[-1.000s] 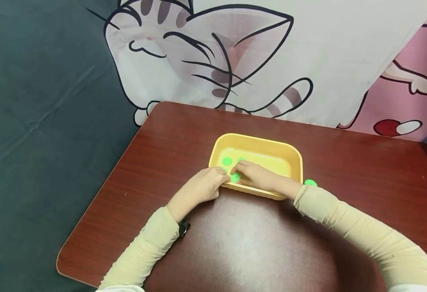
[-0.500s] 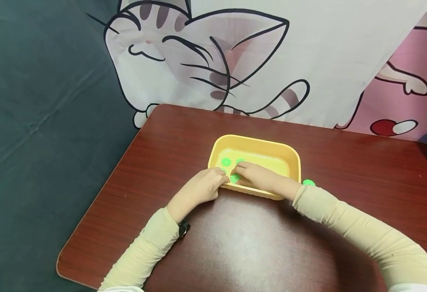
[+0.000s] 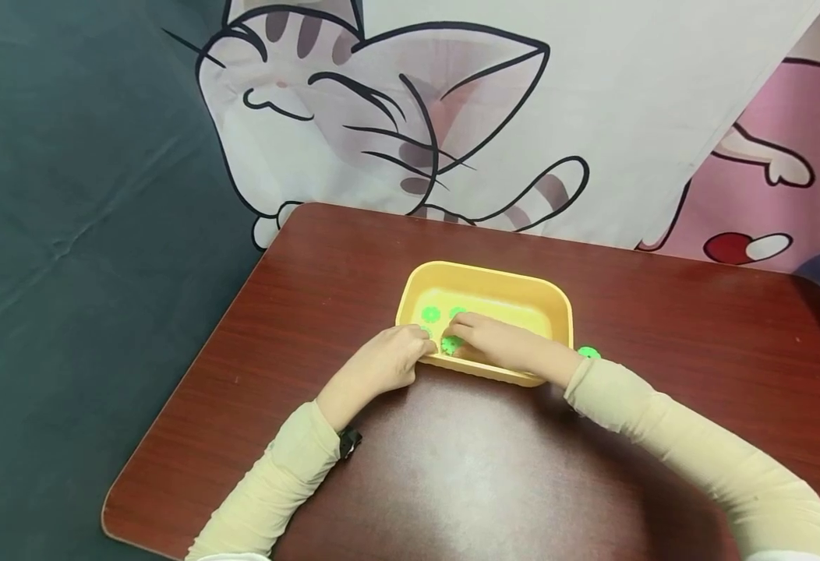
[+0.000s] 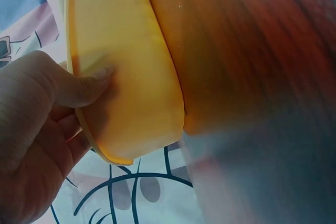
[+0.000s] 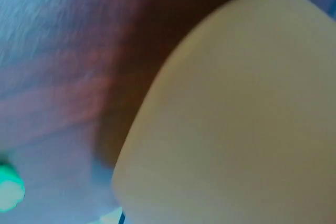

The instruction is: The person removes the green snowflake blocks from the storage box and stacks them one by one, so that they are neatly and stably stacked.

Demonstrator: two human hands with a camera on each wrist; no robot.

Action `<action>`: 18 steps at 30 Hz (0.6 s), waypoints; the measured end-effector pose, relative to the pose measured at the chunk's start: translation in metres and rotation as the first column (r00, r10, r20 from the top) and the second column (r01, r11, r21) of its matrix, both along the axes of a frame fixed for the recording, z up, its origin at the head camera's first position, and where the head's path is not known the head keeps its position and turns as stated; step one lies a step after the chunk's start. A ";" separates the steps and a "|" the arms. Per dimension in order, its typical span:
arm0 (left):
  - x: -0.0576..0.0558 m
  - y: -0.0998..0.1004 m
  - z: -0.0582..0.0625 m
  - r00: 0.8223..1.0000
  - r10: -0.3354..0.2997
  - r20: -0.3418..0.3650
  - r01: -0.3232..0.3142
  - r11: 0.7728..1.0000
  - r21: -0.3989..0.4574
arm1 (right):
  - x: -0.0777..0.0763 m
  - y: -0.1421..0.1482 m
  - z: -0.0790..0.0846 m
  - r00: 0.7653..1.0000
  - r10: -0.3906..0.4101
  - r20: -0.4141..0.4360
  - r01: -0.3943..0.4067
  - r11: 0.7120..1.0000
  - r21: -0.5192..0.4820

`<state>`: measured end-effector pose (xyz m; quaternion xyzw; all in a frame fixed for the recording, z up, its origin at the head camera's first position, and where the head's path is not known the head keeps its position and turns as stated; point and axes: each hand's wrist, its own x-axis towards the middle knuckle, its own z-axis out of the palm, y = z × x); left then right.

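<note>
A yellow plastic bin (image 3: 522,282) stands on the table. My left hand (image 3: 385,360) grips its near-left rim; in the left wrist view the thumb (image 4: 86,88) lies against the outer wall, the other fingers behind the rim. Inside the bin, my right hand (image 3: 496,340) has its curled fingers at a small green flower-shaped piece (image 3: 450,345) and seems to pinch it; the fingertips are partly hidden. More green pieces (image 3: 430,314) lie on the bin floor at its left end. The right wrist view shows mainly the bin's wall (image 5: 236,114), not the hand.
Another green piece (image 3: 588,353) lies on the table right of the bin, beside the right sleeve (image 3: 616,397). The brown table (image 3: 298,312) ends on the left in a rounded edge. Behind it hangs a cloth (image 3: 634,117) with a cartoon cat.
The view has shifted slightly, so bin and table sit a little lower and further left. Both hands keep nearly the same places at the bin.
</note>
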<state>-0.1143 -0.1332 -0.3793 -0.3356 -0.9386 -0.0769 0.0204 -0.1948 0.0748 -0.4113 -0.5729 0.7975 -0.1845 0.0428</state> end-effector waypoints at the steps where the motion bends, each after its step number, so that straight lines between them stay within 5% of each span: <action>1: 0.000 0.000 0.000 1.000 -0.005 -0.004 0.005 1.000 0.001 | -0.001 0.002 0.002 1.000 -0.004 -0.001 0.004 1.000 -0.013; 10: -0.001 -0.003 0.000 1.000 -0.008 -0.007 0.008 1.000 0.006 | -0.009 0.025 0.017 0.996 -0.084 -0.016 0.082 0.995 -0.064; 18: -0.002 -0.002 -0.001 1.000 -0.020 -0.007 0.020 1.000 0.019 | -0.015 0.028 0.004 0.997 -0.005 0.079 0.007 1.000 -0.019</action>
